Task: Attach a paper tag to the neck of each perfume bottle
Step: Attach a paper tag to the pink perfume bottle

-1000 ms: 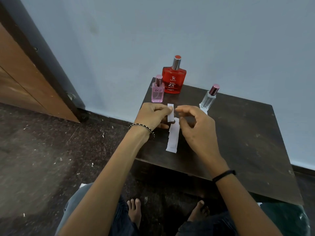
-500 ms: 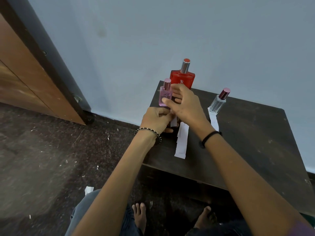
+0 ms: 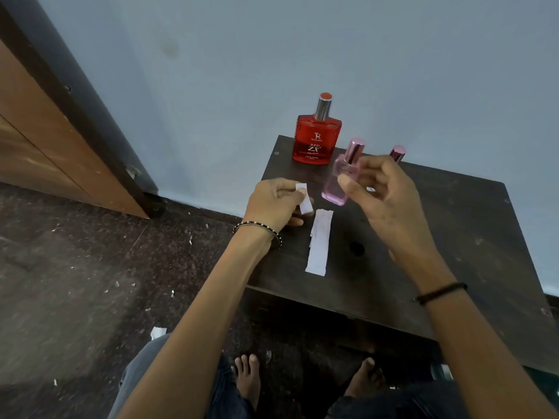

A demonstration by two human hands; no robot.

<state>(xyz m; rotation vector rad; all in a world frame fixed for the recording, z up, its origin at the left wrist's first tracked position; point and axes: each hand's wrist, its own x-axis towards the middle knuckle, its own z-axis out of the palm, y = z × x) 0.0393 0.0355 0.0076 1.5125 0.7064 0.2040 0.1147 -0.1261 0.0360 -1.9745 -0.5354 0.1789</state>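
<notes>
Nearest on the dark table [image 3: 453, 237] lies a stack of white paper strips [image 3: 319, 240], flat, running near to far, just left of the table's middle. Beyond its far end, the left hand [image 3: 273, 204] is closed on a short paper tag [image 3: 304, 198], pinched between thumb and fingers above the table's left part. To the right, the right hand [image 3: 384, 192] grips the pink perfume bottle [image 3: 340, 179], lifted clear of the table and tilted, cap leaning right; pink liquid shows inside, level not readable. Behind that hand only the dark pink cap of a third bottle [image 3: 397, 153] is visible. Farthest, against the wall, the red perfume bottle [image 3: 316, 137] stands upright at the far left corner, filled with red liquid, neck bare
</notes>
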